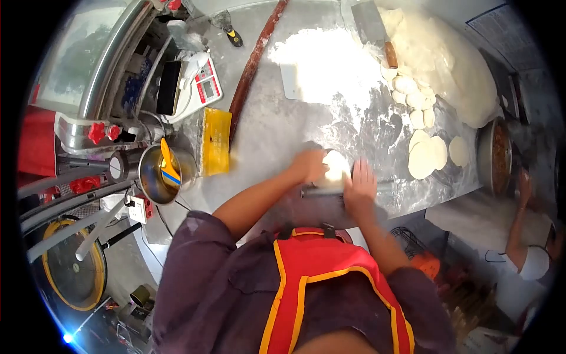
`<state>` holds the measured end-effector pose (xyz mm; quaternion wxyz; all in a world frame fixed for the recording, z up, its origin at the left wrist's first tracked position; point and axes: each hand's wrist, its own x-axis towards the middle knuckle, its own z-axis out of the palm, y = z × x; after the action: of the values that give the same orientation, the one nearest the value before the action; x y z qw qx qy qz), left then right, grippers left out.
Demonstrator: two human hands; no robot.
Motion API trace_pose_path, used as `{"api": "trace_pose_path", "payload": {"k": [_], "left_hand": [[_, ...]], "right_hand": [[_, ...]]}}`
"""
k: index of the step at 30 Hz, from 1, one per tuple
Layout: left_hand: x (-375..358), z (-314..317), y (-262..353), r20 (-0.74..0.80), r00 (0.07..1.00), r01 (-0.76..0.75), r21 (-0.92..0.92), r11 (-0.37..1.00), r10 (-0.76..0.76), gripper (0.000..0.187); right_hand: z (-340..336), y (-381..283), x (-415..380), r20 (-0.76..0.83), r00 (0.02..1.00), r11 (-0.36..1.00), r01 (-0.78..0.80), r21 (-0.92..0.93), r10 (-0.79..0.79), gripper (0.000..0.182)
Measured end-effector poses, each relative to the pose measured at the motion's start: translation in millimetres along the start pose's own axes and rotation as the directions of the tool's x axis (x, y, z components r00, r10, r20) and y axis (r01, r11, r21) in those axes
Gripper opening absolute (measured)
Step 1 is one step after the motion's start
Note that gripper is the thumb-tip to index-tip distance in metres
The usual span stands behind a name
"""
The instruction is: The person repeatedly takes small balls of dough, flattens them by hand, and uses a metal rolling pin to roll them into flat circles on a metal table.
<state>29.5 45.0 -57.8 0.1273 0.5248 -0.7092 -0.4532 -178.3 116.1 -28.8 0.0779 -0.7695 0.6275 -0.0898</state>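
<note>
A pale round of dough (336,169) lies on the floured metal worktop between my two hands. My left hand (309,166) has its fingers curled at the left edge of the round, gripping it. Flat and with fingers stretched forward, my right hand (361,182) rests at the right edge of the dough. Its palm is over a thin rolling pin (323,192) that runs along the near side of the round, partly hidden beneath the hand. To the right, several flattened dough rounds (422,160) overlap, and smaller dough pieces (416,97) lie beyond them.
Loose flour (321,56), a scraper with wooden handle (390,54) and a large dough mass (442,53) occupy the back. A long wooden rod (254,64), yellow box (216,141), scale (205,88) and metal pot (154,187) stand left. Right are a filling bowl (500,156) and another person's hand (524,184).
</note>
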Motion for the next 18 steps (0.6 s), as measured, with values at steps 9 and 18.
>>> {"api": "trace_pose_path", "payload": {"k": [9, 18], "left_hand": [[29.6, -20.9, 27.3, -0.017, 0.993, 0.113, 0.055, 0.992, -0.113, 0.037], [35.5, -11.3, 24.8, 0.002, 0.995, 0.102, 0.035, 0.994, -0.103, 0.040]], "right_hand": [[11.6, 3.1, 52.1, -0.111, 0.992, 0.997, 0.063, 0.042, -0.058, 0.058], [23.7, 3.2, 96.4, -0.150, 0.989, 1.000, 0.013, 0.002, -0.012, 0.054]]}}
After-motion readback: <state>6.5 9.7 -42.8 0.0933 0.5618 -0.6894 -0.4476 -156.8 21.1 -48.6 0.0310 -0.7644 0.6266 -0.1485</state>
